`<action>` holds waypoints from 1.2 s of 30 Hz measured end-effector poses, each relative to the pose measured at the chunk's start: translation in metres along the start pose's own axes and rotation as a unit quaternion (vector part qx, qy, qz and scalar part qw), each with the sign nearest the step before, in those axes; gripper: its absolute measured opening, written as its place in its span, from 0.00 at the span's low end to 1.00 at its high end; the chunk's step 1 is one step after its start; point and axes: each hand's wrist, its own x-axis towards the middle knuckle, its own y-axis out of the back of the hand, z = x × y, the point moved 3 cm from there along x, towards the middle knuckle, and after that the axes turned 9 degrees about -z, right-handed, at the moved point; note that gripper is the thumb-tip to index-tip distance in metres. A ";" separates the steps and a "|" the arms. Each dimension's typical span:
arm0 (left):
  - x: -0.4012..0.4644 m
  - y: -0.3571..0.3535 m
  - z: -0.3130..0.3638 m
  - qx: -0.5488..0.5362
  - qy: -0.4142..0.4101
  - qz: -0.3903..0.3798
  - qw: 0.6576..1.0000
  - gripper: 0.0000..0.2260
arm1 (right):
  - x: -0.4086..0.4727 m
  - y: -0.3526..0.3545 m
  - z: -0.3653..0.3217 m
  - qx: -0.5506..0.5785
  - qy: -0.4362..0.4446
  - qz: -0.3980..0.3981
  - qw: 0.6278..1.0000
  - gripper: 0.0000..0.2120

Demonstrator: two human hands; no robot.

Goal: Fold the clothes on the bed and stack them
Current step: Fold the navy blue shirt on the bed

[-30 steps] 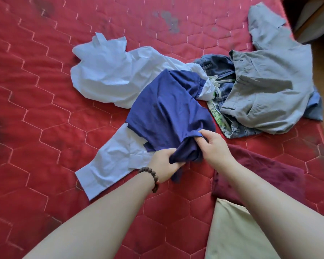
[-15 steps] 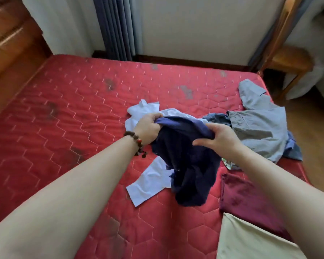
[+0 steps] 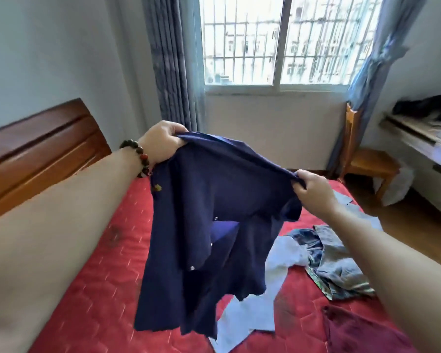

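The fingers (image 3: 175, 140) of the left hand (image 3: 161, 141) are curled round 1 top corner of the navy shirt (image 3: 209, 225), and the right hand (image 3: 313, 191) pinches the other corner, so the shirt hangs in the air above the red bed (image 3: 92, 284) (its hem clear of the quilt). Below it lies a pale blue shirt (image 3: 255, 309); to the right sit crumpled grey clothes (image 3: 341, 271) and a folded maroon garment (image 3: 362, 332). A bead bracelet (image 3: 138, 157) rings the left wrist.

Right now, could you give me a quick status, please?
Left hand and right hand grip navy shirt, held up over bed. Unfolded clothes beneath.
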 end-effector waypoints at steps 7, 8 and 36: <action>-0.018 -0.006 0.041 -0.006 -0.029 -0.132 0.991 0.34 | 0.029 0.023 -0.156 0.027 0.189 -0.128 0.973 0.13; -0.016 -0.017 0.050 -0.025 -0.049 -0.137 0.989 0.31 | 0.031 0.024 -0.175 0.009 0.210 -0.148 0.966 0.12; -0.032 0.069 0.055 -0.309 -0.100 0.047 0.945 0.06 | 0.028 0.072 -0.130 0.461 0.065 -0.110 0.878 0.08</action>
